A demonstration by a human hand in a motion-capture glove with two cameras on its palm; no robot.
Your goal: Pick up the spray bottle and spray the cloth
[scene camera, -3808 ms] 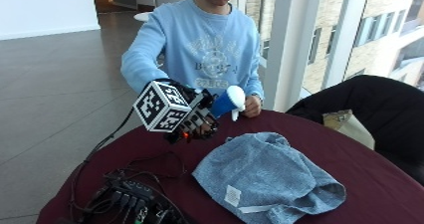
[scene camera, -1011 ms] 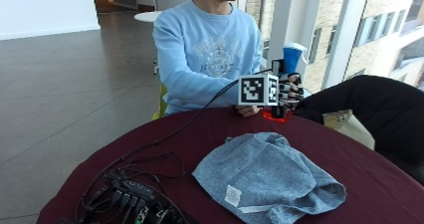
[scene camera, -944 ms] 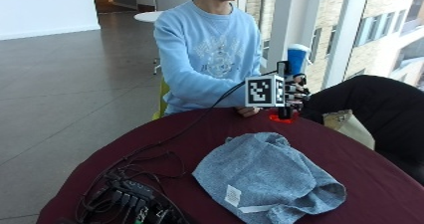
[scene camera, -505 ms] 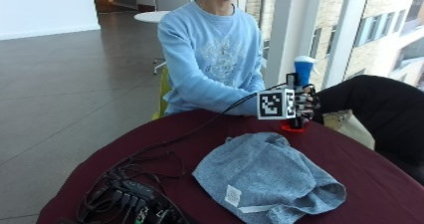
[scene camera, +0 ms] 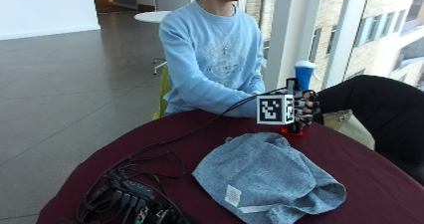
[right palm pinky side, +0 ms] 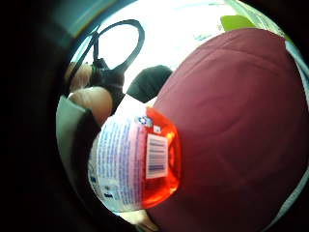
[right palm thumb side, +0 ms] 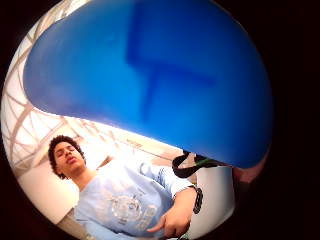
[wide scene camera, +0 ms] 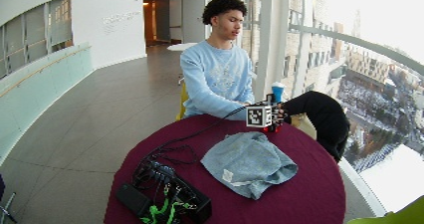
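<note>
I see the clear spray bottle with red liquid and a blue cap [scene camera: 301, 92] standing upright on the round maroon-clothed table [scene camera: 391, 184] at its far edge, my gloved right hand [scene camera: 306, 109] curled around its body. Just beside it lies the rumpled grey-blue terry cloth [scene camera: 268, 176]; a black cable tangle [scene camera: 129, 196] sits well apart.

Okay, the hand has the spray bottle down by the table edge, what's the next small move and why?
Probably let go: the right hand grips the spray bottle, which stands upright with its red base at the table, beyond the cloth, nozzle not aimed at it.
</note>
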